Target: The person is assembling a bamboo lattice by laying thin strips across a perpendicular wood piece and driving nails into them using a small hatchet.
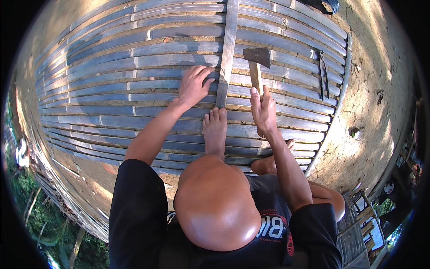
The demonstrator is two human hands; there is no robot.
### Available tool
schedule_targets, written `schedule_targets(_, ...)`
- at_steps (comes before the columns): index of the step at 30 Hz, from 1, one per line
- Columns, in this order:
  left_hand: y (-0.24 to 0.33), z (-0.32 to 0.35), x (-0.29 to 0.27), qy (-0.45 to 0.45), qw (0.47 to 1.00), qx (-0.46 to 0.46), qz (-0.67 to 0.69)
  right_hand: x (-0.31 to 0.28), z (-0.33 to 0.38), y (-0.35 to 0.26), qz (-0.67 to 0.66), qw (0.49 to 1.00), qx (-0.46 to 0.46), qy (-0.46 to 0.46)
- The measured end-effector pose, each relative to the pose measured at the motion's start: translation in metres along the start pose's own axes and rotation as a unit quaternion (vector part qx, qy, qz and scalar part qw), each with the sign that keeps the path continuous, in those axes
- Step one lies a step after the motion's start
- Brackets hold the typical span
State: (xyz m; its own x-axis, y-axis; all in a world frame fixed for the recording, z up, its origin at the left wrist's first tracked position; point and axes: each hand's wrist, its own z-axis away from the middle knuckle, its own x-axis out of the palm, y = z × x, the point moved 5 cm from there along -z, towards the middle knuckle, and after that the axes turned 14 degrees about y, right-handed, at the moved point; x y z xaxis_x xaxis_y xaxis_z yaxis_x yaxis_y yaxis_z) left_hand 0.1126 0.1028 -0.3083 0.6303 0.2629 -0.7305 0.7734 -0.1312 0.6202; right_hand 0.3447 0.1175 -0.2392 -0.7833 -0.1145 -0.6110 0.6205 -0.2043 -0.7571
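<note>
My right hand is closed around the pale wooden handle of a hatchet, with its dark metal head pointing away from me. To the left of the hatchet, a long flat strip of grey, weathered wood or bamboo runs lengthwise across the slats. My left hand is held just left of this strip, fingers spread and curved toward it, gripping nothing. The strip's near end lies at the toes of my bare foot.
Beneath everything is a bamboo slat platform with gaps between slats. A long, dark, two-armed tool like pincers lies at the right. Cracked bare earth borders the platform. A dark bundle sits at the far right edge.
</note>
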Motion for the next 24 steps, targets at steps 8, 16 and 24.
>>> schedule_targets(8, 0.018, -0.001, 0.047, 0.134, 0.969, -0.183, 0.093, 0.001, 0.014, 0.045, 0.002, 1.000, 0.010, 0.016)
schedule_targets(16, 0.028, 0.008, 0.047, 0.158, 0.976, -0.112, 0.102, 0.007, 0.026, 0.030, -0.006, 0.999, 0.046, -0.029)
schedule_targets(24, 0.001, 0.013, 0.048, 0.182, 0.909, -0.307, 0.214, 0.007, 0.033, 0.034, 0.002, 0.999, 0.008, -0.039)
